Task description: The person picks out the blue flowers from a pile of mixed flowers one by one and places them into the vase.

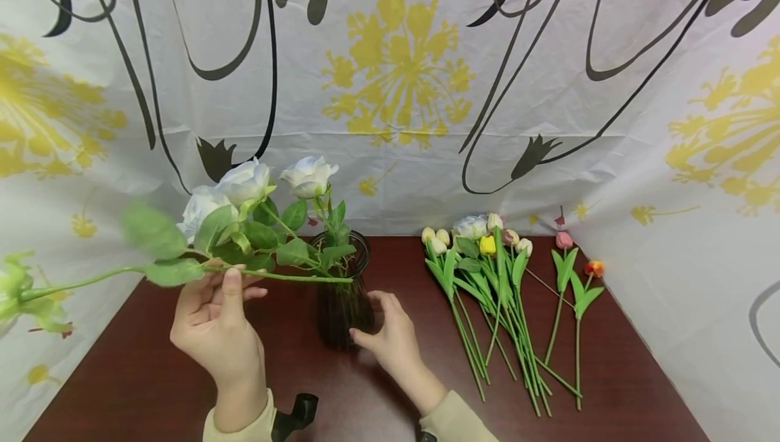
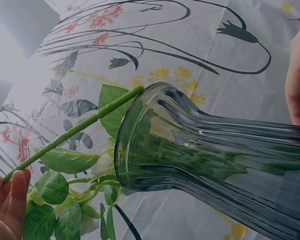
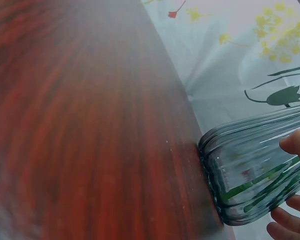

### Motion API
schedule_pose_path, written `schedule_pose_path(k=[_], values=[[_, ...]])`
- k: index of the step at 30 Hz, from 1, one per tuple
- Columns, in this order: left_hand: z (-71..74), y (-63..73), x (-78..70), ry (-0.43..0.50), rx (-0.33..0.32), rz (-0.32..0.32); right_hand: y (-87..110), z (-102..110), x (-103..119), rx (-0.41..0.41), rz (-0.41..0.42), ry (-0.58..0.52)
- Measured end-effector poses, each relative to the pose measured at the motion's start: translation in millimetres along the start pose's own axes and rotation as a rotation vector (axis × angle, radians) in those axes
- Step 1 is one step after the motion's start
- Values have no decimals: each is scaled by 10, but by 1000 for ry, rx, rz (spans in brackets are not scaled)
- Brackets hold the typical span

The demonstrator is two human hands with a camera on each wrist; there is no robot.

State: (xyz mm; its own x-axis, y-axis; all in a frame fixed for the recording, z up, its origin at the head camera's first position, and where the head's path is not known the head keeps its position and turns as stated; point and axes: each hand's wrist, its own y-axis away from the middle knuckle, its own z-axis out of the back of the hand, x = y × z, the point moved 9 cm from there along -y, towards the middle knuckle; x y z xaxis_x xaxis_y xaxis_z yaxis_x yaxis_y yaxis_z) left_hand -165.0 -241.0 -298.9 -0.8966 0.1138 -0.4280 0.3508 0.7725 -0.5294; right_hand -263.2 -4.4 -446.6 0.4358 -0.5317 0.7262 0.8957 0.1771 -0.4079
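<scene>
My left hand point(image 1: 222, 323) pinches the green stem point(image 2: 75, 132) of an artificial flower between thumb and fingers. Its pale bloom point(image 1: 9, 296) is partly cut off at the left edge, and the stem's cut end overlaps the vase mouth in the head view. In the left wrist view, that end lies right at the rim. The ribbed dark glass vase point(image 1: 344, 313) stands upright, holding several white roses point(image 1: 309, 177) with green leaves. My right hand point(image 1: 396, 337) grips the vase low on its right side, with the thumb point(image 3: 295, 142) in front and fingers curved around it.
Artificial tulips point(image 1: 487, 246) in several colours lie on the right of the dark red-brown table point(image 1: 445, 401), with one pale blue-white rose point(image 1: 470, 227) among them. A pink tulip point(image 1: 564, 239) and an orange one point(image 1: 594, 268) lie further right. Printed cloth point(image 1: 402, 178) surrounds the table.
</scene>
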Motion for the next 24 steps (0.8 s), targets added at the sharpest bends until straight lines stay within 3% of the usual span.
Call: schedule_pose_path(k=[15,24], values=[[68,-41,-4,0,-60,-14,23,12,5,-39,-2,24],[51,-21,20,-46,-41,-21,49,9,7,-44,-45,18]])
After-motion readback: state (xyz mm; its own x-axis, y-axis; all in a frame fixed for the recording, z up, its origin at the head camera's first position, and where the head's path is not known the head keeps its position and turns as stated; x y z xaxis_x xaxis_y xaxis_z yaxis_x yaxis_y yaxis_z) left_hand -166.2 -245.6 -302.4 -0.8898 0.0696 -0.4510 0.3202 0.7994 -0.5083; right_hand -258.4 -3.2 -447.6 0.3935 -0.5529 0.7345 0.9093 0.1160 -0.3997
